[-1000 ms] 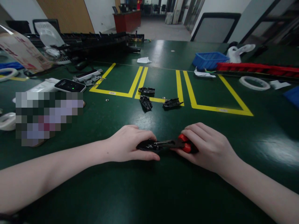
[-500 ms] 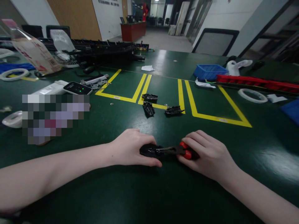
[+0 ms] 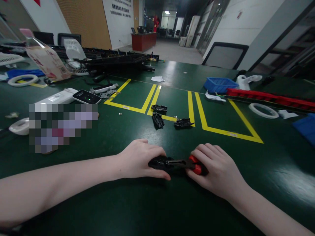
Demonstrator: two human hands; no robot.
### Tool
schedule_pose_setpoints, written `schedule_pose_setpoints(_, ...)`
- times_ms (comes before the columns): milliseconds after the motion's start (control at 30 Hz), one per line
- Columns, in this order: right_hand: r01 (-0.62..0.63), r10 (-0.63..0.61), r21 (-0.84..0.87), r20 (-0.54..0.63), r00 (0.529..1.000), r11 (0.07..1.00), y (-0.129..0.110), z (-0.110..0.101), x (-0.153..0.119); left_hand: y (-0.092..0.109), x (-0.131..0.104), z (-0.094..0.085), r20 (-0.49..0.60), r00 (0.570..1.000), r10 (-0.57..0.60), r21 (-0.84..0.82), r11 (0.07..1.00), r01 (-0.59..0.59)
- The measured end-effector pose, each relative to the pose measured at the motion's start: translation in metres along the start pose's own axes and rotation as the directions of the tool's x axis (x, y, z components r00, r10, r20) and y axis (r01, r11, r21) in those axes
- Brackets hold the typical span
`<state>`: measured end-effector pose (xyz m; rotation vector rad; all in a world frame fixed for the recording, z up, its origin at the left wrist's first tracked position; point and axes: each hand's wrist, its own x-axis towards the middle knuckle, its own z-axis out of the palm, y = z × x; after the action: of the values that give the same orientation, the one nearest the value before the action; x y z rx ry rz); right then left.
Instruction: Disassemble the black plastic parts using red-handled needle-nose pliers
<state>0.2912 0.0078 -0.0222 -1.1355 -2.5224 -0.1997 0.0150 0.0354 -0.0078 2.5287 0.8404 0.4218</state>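
My left hand (image 3: 145, 159) is closed around a black plastic part (image 3: 158, 163), thumb below it and fingers above. My right hand (image 3: 213, 165) grips the red handles of a pair of pliers (image 3: 180, 164). The jaws of the pliers point left and meet the right end of the black part; their exact bite on it is too dark to make out. Beyond my hands lie three similar black plastic pieces: one piece (image 3: 159, 108) by the yellow tape, a second piece (image 3: 157, 120) just nearer, and a third piece (image 3: 183, 123) to the right.
Yellow tape outlines (image 3: 220, 130) mark the green table (image 3: 137, 209). To the left are a dark device with green lights (image 3: 87, 97), a bottle (image 3: 48, 60) and a tape roll (image 3: 23, 80). A blue bin (image 3: 220, 85), red strip (image 3: 270, 98) and white ring (image 3: 263, 110) lie right.
The whole scene sits slightly lower in view as the camera has tilted up. Both hands keep their hold on the black part and the pliers, with hardly any shift between them.
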Motion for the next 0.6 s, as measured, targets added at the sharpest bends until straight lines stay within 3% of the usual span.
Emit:
schedule_pose_setpoints(233, -0.053, 0.050, 0.038, 0.086, 0.995, 0.998, -0.004, -0.003, 0.005, -0.001, 0.002, 0.000, 0.042, 0.999, 0.031, -0.030, 0.999, -0.030)
schedule_pose_setpoints(600, -0.113, 0.098, 0.076, 0.176, 0.979, 0.991, -0.006, -0.011, 0.009, 0.000, 0.002, 0.000, 0.066, 0.996, -0.064, -0.140, 0.987, 0.073)
